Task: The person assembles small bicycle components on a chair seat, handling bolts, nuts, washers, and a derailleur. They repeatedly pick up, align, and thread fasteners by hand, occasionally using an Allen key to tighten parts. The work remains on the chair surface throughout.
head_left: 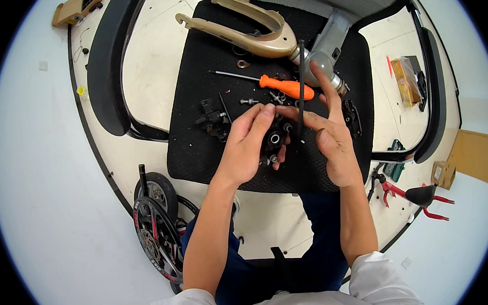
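Black part at seat's 6 o'clock, held in curled left hand; right hand at black rod, fingers spread, grip on it unclear; screwdriver at part's 12 o'clock; tan fork beyond.

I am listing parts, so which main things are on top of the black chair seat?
A beige fork, an orange-handled screwdriver, small bolts and black parts. The left hand and right hand cover part of the seat; anything there cannot be seen.

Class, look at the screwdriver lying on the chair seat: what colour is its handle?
The handle is bright orange; the head view shows it best.
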### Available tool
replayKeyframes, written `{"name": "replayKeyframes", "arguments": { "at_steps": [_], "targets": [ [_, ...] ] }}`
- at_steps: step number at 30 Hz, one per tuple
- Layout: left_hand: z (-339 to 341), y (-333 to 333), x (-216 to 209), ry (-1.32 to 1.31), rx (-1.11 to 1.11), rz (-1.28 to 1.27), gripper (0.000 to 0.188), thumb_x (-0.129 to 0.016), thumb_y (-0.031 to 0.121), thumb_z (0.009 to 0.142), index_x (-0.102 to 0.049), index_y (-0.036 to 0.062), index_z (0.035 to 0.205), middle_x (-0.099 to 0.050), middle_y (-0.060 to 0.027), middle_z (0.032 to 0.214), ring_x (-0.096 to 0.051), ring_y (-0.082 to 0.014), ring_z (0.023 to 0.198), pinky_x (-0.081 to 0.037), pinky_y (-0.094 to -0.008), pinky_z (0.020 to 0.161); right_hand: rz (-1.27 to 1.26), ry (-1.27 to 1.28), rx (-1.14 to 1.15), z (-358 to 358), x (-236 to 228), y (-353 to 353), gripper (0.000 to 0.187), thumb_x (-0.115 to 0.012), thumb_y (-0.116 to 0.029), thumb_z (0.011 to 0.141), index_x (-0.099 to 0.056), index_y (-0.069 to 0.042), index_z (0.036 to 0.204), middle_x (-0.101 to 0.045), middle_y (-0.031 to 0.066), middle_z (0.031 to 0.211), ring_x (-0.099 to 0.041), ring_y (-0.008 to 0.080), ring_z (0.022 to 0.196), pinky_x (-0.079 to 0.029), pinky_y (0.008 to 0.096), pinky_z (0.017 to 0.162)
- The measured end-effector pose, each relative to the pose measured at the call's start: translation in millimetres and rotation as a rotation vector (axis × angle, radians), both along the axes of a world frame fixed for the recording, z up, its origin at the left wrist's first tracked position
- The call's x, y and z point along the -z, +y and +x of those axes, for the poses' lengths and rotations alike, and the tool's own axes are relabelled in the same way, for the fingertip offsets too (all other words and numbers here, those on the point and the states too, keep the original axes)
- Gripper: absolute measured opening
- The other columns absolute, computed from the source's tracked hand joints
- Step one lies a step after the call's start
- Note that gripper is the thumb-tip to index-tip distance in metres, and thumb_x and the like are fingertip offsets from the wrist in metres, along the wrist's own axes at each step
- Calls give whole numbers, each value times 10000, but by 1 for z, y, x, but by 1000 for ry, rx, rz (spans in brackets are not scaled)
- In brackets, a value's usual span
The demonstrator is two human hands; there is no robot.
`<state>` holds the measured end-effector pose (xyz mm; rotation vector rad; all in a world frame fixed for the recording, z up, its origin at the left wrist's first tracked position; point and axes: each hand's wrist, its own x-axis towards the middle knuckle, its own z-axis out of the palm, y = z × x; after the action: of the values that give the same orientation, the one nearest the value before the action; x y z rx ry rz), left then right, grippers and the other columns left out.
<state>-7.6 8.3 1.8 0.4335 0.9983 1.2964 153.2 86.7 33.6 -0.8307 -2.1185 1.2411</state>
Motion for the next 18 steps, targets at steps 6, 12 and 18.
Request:
{"name": "replayKeyframes", "arguments": {
  "at_steps": [6,12,18],
  "targets": [
    [5,2,3,26,-51,40,393,-404,358,1062,-578,7,1075,-621,-84,752,-606,-148,543,-483,-257,445,-87,34,2,-7,5,0,316,-597,-153,912,-715,-42,1183,-426,200,1484,-363,338,1395,-313,453,1125],
    [-1,2,7,49,-53,-8,383,-432,357,1058,-587,10,1007,-618,-58,742,-603,-127,551,-482,-254,450,-55,55,25,-17,1,0,314,-640,-8,831,-745,-86,1116,-521,153,1387,-462,318,1298,-387,432,1053],
    [-2,6,6,6,-122,-42,373,-454,381,1046,-599,39,1008,-639,-59,771,-612,-139,570,-498,-286,464,234,-151,-108,-13,-7,-1,380,-620,30,679,-784,-173,955,-513,132,1385,-404,353,1339,-289,456,1099]
  ]
}}
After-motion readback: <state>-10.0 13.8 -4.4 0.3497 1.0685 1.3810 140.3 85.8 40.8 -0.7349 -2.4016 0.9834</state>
